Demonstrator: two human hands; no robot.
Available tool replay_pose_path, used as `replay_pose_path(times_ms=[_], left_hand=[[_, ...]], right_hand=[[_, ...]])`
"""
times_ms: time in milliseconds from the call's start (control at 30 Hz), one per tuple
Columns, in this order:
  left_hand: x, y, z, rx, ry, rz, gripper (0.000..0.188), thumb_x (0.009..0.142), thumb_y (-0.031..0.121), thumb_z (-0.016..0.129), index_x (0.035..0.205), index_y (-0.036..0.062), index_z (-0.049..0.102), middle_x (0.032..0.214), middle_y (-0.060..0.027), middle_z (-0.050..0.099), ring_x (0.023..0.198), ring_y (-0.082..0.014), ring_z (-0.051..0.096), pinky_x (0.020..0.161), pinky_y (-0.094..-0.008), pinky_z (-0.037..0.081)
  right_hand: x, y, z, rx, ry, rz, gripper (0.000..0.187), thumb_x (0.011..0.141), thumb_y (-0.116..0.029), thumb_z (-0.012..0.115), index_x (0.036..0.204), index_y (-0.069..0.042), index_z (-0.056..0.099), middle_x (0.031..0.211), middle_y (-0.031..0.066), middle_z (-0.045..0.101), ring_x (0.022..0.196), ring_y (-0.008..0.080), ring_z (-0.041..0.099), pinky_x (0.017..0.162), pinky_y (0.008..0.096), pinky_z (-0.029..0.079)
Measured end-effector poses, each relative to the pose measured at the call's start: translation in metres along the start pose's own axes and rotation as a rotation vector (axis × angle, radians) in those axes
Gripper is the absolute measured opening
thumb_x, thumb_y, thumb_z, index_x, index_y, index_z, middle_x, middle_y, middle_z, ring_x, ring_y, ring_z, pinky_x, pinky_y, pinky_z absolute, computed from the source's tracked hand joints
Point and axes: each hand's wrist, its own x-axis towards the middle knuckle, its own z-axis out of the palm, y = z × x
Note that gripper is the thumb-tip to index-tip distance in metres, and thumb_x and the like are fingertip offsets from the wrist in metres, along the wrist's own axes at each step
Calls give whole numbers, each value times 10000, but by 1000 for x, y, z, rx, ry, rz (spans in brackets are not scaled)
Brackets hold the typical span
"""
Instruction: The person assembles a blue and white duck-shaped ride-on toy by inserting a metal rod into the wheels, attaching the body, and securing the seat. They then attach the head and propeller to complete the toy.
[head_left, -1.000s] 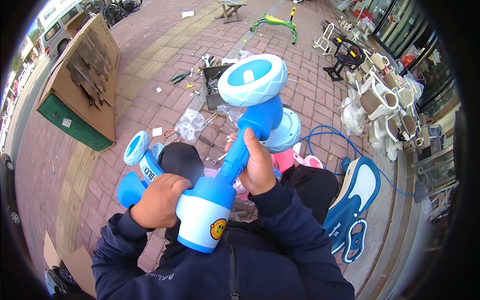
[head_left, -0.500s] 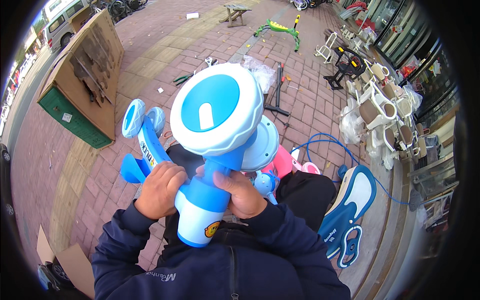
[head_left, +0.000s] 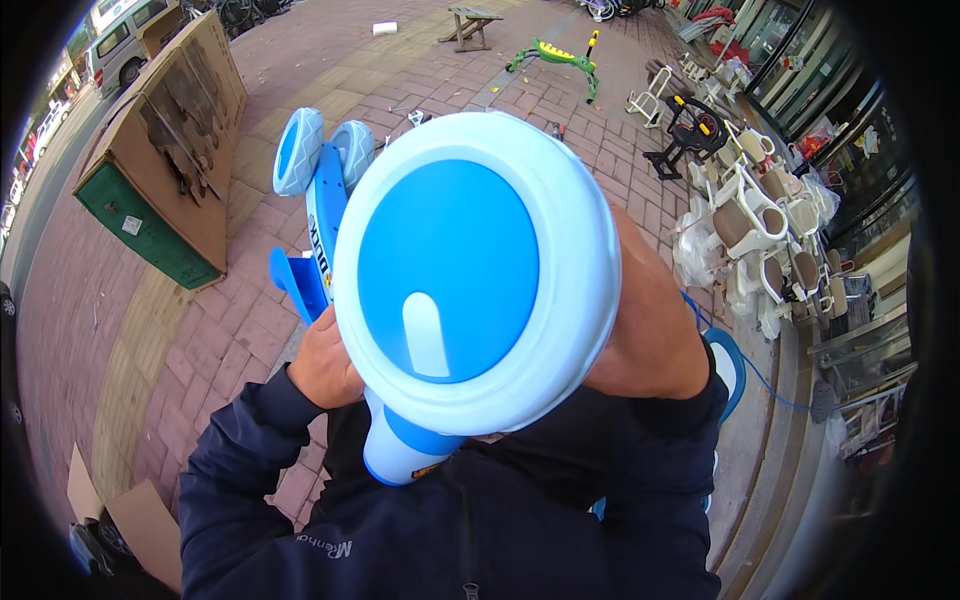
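Note:
A large wheel [head_left: 450, 270] of a children's ride-on toy faces up close to me, with a blue disc in a pale rim. Below its rim shows the toy's blue-and-white front post [head_left: 410, 445]. The toy's blue beam [head_left: 325, 215] runs up to the left, ending in a pair of small wheels [head_left: 299, 152]; a blue flared part [head_left: 300, 283] juts from its side. My left hand [head_left: 330, 365] is closed on the toy's body, its fingertips partly covered by the big wheel. My right hand [head_left: 645, 320] reaches behind the wheel's right side, its fingers hidden.
A big cardboard box [head_left: 170, 150] stands at left on the brick paving. At right lies a pile of white-and-brown child seats [head_left: 750, 220] beside the shopfront step. Farther off are a green-and-yellow ride-on [head_left: 555, 55] and a wooden stool [head_left: 470, 27]. A blue-and-white toy [head_left: 727, 375] is partly covered by my right arm.
The big wheel has come nearer and now covers more of the view. My right hand has left the post and moved up and right behind the wheel. The small wheels have risen.

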Motion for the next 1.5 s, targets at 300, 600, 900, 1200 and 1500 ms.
replay_pose_path(times_ms=[300,600,900,1200,1500], left_hand=[[5,-6,16,144,-17,199,352,824,78,722,1126,87,540,1147,-140,639,1121,-304,628,1069,-460,462],[7,-10,27,170,-47,187,303,795,88,713,1069,87,583,1139,-119,653,1151,-282,626,1091,-429,460],[54,-52,-34,-315,-257,-34,636,713,79,784,1317,34,588,1260,-166,641,1132,-378,631,975,-439,518],[54,-75,-22,-1245,196,-531,1082,674,583,899,1455,-15,447,1365,-148,598,1225,-289,605,1039,-399,495],[103,-94,22,-1375,570,-603,1069,740,721,773,1437,-18,440,1333,-176,604,1208,-284,618,1036,-420,517]], right_hand=[[-17,61,32,582,-414,118,801,759,-299,881,1408,-2,517,1358,221,588,1244,361,582,1063,446,462],[-27,77,79,433,-345,235,952,677,-360,953,1436,-28,484,1421,180,542,1294,312,548,1096,424,443],[-28,94,96,1378,-43,745,794,897,-520,751,1443,-23,459,1345,165,603,1214,273,615,1016,430,527],[-36,60,133,1668,165,652,865,958,-594,628,1512,-1,328,1468,217,514,1312,344,563,1086,492,488],[-12,56,149,1219,506,419,803,865,-472,794,1398,11,438,1229,168,621,1051,253,680,893,388,590]])
